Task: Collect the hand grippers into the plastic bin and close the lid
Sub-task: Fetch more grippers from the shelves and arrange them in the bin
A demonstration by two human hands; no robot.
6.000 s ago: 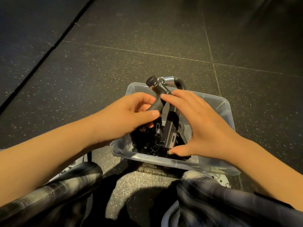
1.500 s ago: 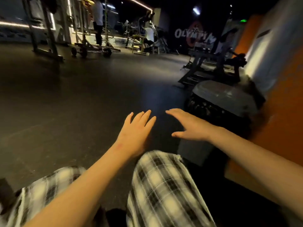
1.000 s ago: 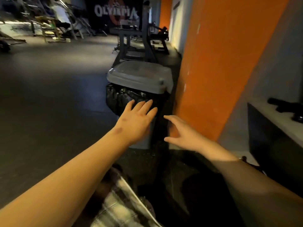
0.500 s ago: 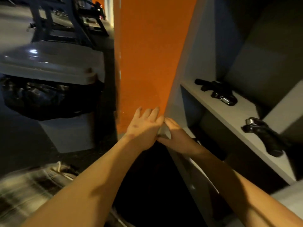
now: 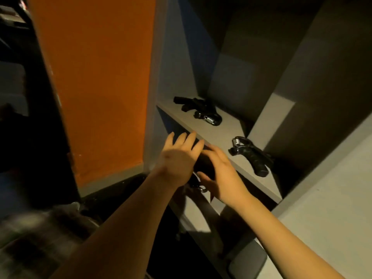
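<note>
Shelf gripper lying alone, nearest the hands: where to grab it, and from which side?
Take the lone gripper by its black handles, both wrapped together, not the spring. It lies flat on the shelf, handle ends nearer the open front edge, spring end farther back, so come from the front and above. The right hand looks nearest.
</note>
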